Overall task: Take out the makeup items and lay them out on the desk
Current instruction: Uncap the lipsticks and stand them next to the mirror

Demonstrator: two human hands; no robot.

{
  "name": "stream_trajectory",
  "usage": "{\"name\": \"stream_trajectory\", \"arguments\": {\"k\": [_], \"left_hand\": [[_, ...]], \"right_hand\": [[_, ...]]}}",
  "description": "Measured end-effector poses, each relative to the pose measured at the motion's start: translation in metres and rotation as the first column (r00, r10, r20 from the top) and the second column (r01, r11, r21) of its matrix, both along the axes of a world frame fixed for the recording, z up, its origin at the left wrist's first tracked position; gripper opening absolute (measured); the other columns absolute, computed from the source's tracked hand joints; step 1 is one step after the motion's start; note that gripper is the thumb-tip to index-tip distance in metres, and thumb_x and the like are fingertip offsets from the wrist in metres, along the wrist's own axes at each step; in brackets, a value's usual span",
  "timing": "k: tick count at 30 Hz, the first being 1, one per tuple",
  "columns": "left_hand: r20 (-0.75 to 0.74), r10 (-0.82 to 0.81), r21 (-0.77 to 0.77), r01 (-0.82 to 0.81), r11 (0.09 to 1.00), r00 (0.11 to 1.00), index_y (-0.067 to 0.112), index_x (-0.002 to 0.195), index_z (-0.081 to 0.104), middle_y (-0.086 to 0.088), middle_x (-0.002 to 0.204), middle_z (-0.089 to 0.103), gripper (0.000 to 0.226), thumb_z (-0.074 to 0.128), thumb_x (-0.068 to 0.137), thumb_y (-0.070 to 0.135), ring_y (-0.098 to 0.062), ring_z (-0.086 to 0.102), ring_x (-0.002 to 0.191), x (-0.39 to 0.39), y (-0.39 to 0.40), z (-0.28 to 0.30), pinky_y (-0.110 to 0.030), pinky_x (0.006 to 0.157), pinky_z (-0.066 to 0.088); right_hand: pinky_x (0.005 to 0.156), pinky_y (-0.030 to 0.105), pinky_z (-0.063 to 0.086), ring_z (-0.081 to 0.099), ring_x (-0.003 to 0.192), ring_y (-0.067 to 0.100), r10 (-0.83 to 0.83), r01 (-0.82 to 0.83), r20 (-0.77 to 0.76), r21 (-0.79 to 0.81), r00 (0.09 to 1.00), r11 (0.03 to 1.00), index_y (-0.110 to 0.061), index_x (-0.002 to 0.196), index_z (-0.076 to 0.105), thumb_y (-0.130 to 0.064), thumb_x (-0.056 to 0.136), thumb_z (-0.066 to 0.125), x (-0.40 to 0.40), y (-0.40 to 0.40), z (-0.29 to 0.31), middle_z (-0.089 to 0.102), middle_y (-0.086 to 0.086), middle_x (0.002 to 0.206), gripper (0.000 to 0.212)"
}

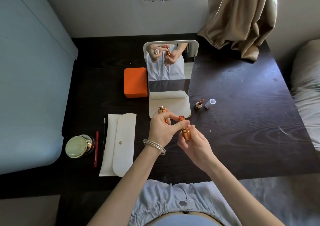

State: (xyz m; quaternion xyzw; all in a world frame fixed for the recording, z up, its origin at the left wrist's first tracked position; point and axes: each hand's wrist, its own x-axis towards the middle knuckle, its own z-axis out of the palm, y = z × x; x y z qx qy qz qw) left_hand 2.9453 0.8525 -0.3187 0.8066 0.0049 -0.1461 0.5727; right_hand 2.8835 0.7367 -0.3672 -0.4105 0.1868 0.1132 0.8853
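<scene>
The right hand (194, 143) gripped the gold lipstick tube (184, 133) round its lower barrel, fingers curled close about it, while the left hand (161, 130) pinched the tube's upper part between thumb and forefinger and held the gold cap (162, 112) against its palm. The tube stood nearly upright in that double grip, its long axis tilted slightly away from the person, bullet end uppermost, above the dark counter (242, 121). The bare stretch of counter likeliest to take it lay beyond and to the right of the grip, where another open lipstick (199, 103) and a white cap (209, 103) already stood; the right hand was the nearer to that spot. Left of the grip lay the white pouch (119, 144), a red pencil (96, 148) and a round compact (78, 146). No brand or lettering could be read on anything.
</scene>
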Motion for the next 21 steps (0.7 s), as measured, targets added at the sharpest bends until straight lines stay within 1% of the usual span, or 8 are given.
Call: {"name": "stream_trajectory", "arguments": {"k": [2,4,6,9,13,17,19,21], "left_hand": [[-0.017,-0.007,0.001,0.007,1.0,1.0,0.016,0.072,0.066,0.007,0.081,0.053,0.02,0.08,0.067,0.029,-0.006,0.05,0.078,-0.0002,0.0005,0.0003,-0.014,0.065,0.042],[-0.001,-0.006,0.009,0.006,1.0,1.0,0.016,0.071,0.066,0.007,0.078,0.05,0.021,0.081,0.067,0.03,-0.007,0.047,0.07,-0.0002,0.0014,-0.0011,-0.017,0.06,0.042],[0.013,-0.017,0.026,0.017,1.0,1.0,0.02,0.068,0.064,0.005,0.076,0.05,0.021,0.081,0.066,0.033,-0.009,0.046,0.067,-0.0011,0.0011,-0.0033,-0.019,0.058,0.043],[-0.003,-0.022,0.05,0.022,0.998,1.0,0.022,0.07,0.064,-0.001,0.081,0.055,0.022,0.08,0.066,0.036,-0.015,0.051,0.073,-0.0033,-0.0008,-0.0047,-0.022,0.061,0.047],[0.034,0.028,0.053,-0.03,0.998,0.999,0.019,0.07,0.064,0.008,0.073,0.049,0.022,0.081,0.067,0.032,-0.008,0.045,0.066,0.0025,0.0043,-0.006,-0.019,0.057,0.041],[0.032,0.013,0.069,-0.016,0.997,0.999,0.018,0.07,0.063,0.011,0.072,0.047,0.022,0.081,0.067,0.031,-0.006,0.044,0.065,0.0005,0.0063,-0.0054,-0.016,0.057,0.04],[0.042,0.019,0.076,-0.022,0.997,0.999,0.019,0.069,0.063,0.011,0.073,0.047,0.021,0.081,0.067,0.031,-0.006,0.044,0.065,-0.0008,0.0071,-0.0061,-0.015,0.057,0.039],[0.041,0.021,0.076,-0.024,0.997,0.999,0.021,0.067,0.062,0.011,0.072,0.046,0.022,0.081,0.067,0.031,-0.006,0.043,0.064,0.0012,0.0088,-0.0066,-0.014,0.056,0.038]], "right_hand": [[0.061,0.026,0.04,0.046,0.055,0.013,-0.015,0.017,-0.061,0.039,0.998,0.999,-0.007,0.091,0.054,-0.034,0.091,0.04,0.0,0.0004,0.0026,0.055,0.005,0.06,0.03],[0.059,0.023,0.045,0.051,0.062,0.012,-0.024,0.033,-0.079,0.121,0.997,0.992,-0.007,0.102,0.054,-0.027,0.092,0.041,-0.0002,-0.001,0.0048,0.059,0.005,0.073,0.026],[0.051,0.019,0.045,0.05,0.056,0.01,-0.018,0.035,-0.091,0.187,0.996,0.982,-0.006,0.106,0.054,-0.019,0.095,0.039,0.0007,-0.0023,0.0069,0.056,0.006,0.077,0.022],[0.044,0.016,0.041,0.044,0.046,0.007,0.004,0.021,-0.146,0.172,0.989,0.985,-0.006,0.103,0.053,-0.017,0.101,0.032,0.0025,-0.001,0.0073,0.055,0.008,0.073,0.024],[0.051,0.018,0.047,0.054,0.058,0.01,-0.046,0.089,-0.17,0.252,0.984,0.964,-0.005,0.102,0.056,-0.015,0.098,0.037,0.0027,-0.0007,0.0076,0.058,0.008,0.08,0.022],[0.049,0.018,0.043,0.048,0.05,0.009,0.051,-0.019,-0.197,0.163,0.979,0.986,-0.004,0.098,0.054,-0.016,0.101,0.035,0.006,0.0029,0.0066,0.056,0.01,0.076,0.022],[0.051,0.018,0.046,0.054,0.057,0.01,0.009,0.026,-0.236,0.147,0.972,0.989,-0.005,0.098,0.056,-0.019,0.102,0.035,0.0077,0.0052,0.0046,0.059,0.008,0.076,0.026],[0.052,0.018,0.047,0.057,0.064,0.011,-0.026,0.074,-0.238,0.192,0.971,0.979,-0.005,0.099,0.059,-0.019,0.101,0.037,0.0081,0.0056,0.0034,0.06,0.007,0.08,0.026]]}}
